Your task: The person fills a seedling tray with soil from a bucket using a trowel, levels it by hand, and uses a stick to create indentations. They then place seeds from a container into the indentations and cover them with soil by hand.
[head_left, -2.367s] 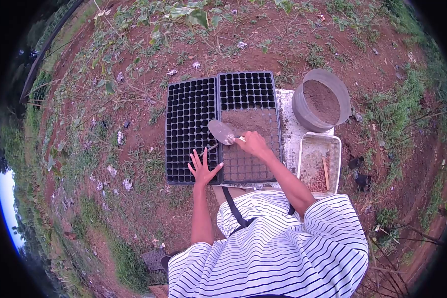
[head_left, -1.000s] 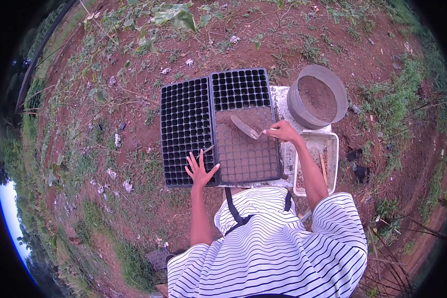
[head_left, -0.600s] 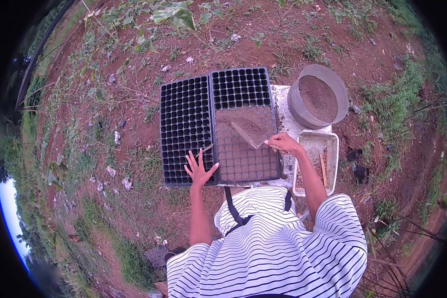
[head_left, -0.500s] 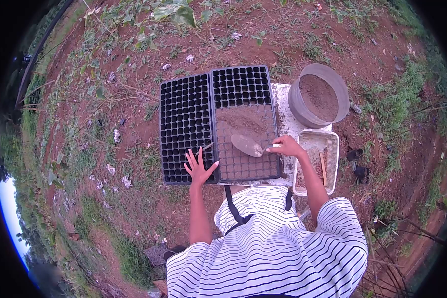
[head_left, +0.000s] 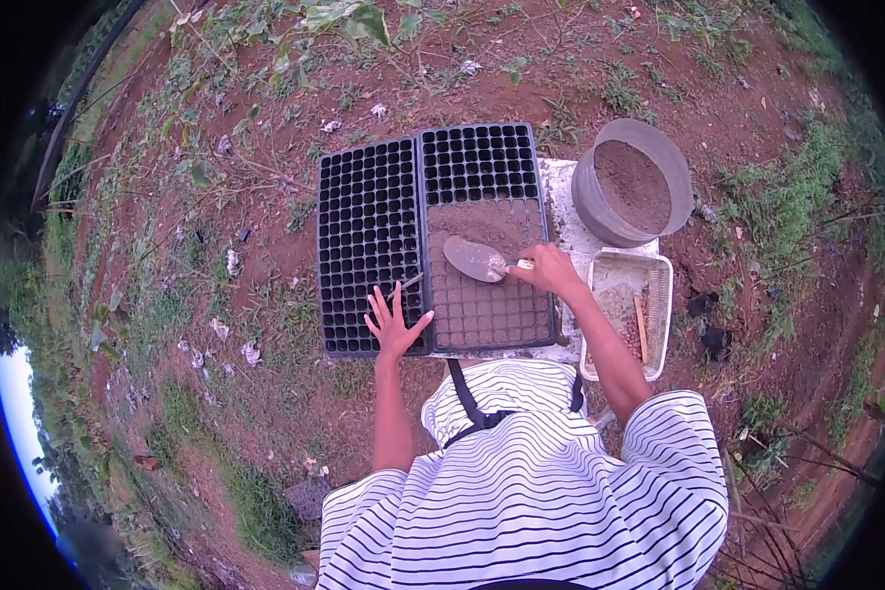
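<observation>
My right hand (head_left: 547, 270) is closed round the handle of a trowel (head_left: 474, 260), whose blade lies over the soil in the right seedling tray (head_left: 487, 317). Soil fills the near and middle cells of that tray, with a loose heap (head_left: 482, 221) just beyond the blade; its far cells are unfilled. My left hand (head_left: 395, 327) rests with fingers spread on the near right part of the left seedling tray (head_left: 369, 216), whose cells are dark and unfilled. A thin stick-like piece (head_left: 405, 285) lies beside my left fingers.
A grey round tub (head_left: 587, 197) with soil stands at the back right on a white board (head_left: 560, 187). In front of it sits a white basket (head_left: 666, 315) holding small bits and a wooden strip (head_left: 641, 329). Weedy red ground surrounds everything.
My right hand has moved the trowel away from me and slightly left, toward the soil heap. My left hand stays spread on the left tray.
</observation>
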